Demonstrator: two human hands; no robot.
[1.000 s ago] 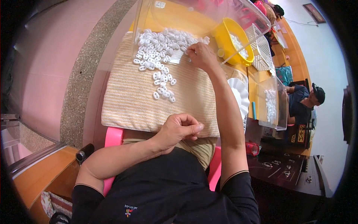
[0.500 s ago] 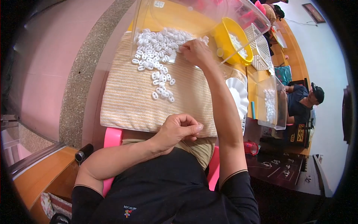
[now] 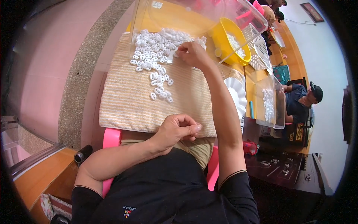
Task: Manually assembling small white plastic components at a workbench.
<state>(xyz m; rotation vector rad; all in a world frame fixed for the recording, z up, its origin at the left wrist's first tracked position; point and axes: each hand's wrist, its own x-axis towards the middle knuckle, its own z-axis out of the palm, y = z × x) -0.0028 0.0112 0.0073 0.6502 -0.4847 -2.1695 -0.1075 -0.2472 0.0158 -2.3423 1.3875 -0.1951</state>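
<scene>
A pile of small white oval plastic pieces [image 3: 156, 56] lies on a striped beige towel [image 3: 130, 100], spilling out of a clear plastic bin [image 3: 179, 15] tipped on its side. My right hand [image 3: 192, 54] reaches into the far right of the pile, fingers pinched on the pieces; what it grips is hidden. My left hand [image 3: 179, 128] rests at the towel's near edge, fingers curled closed, thumb against forefinger; I cannot tell whether it holds anything.
A yellow bowl [image 3: 231, 41] with white pieces and a white basket [image 3: 257, 52] stand to the right. A white scalloped plate [image 3: 236, 95] sits by my right forearm. Another clear bin [image 3: 268, 100] and a seated person [image 3: 302, 100] are further right. A pink stool [image 3: 112, 138] is under me.
My right hand has slid left along the pile's far edge. My left hand has stayed at the towel's near edge.
</scene>
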